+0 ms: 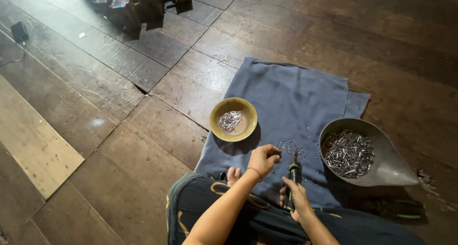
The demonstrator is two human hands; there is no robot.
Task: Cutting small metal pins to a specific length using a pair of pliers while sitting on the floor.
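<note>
Right hand (296, 197) gripping pliers (292, 180) — left hand (264, 159) pinched

The floor (143, 130) is made of wide, dark, worn wooden planks (334, 30) with visible seams and a small gap just left of the blue-grey cloth (296, 97) spread over it. Well left of the cloth lies a paler, lighter board (28, 135). Far above the cloth, at the top edge, stand dark wooden pieces (138, 6) catching glints of light. A small black object (19, 31) with a thin cord sits at far left.
</note>
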